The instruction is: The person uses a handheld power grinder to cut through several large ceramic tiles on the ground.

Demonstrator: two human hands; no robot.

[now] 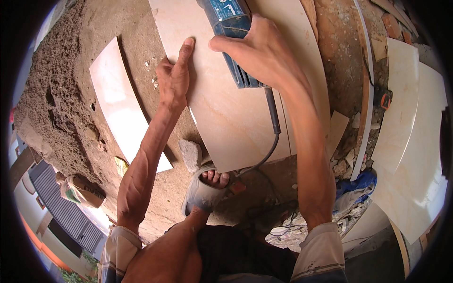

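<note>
My right hand (266, 52) is wrapped around the body of a blue angle grinder (228, 23), whose front end runs out past the upper edge of the view. The grinder is over a large cream tile (226, 127), and its black cord (273, 113) trails back toward my foot. A thin straight line (285, 125) runs along the tile to the right of the tool. At the tile's left edge my left hand (174, 78) is closed, its thumb along the edge and the other fingers curled, partly hidden.
A narrow tile strip (118, 94) lies left on the sandy ground. A stone (190, 154) is beside my sandalled foot (207, 188). On the right are a long pale strip (370, 94), a tape measure (385, 100), more large tiles (401, 122) and a blue cloth-like bundle (356, 188).
</note>
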